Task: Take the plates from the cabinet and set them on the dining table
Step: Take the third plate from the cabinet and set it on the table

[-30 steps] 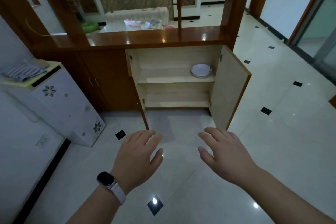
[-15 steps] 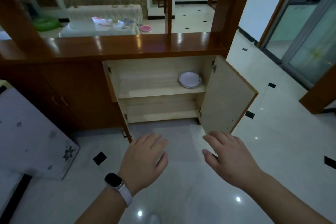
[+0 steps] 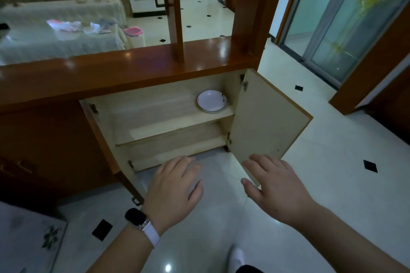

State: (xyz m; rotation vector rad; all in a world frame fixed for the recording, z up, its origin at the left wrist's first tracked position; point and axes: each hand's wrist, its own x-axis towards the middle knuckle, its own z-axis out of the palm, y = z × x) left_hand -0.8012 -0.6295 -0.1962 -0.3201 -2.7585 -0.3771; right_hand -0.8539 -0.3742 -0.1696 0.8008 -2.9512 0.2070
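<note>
A small stack of white plates (image 3: 211,101) rests at the right end of the upper shelf inside the low wooden cabinet (image 3: 168,122), whose two doors stand open. My left hand (image 3: 175,188), with a watch on its wrist, hovers palm down in front of the cabinet's bottom edge, fingers apart and holding nothing. My right hand (image 3: 275,186) hovers beside it, just below the corner of the open right door (image 3: 264,115), also spread and holding nothing. Both hands are well short of the plates.
The wooden counter top (image 3: 124,62) overhangs the cabinet, with a post (image 3: 175,6) rising from it. Beyond it a cloth-covered table (image 3: 57,37) carries scattered items and a pink bowl (image 3: 133,31). A white flowered appliance (image 3: 28,244) is low left. Glass sliding doors (image 3: 350,20) are right.
The view has moved closer to the cabinet and shifted right, so the cabinet and plates appear larger. Both hands stay spread and have come nearer the cabinet's lower edge.
</note>
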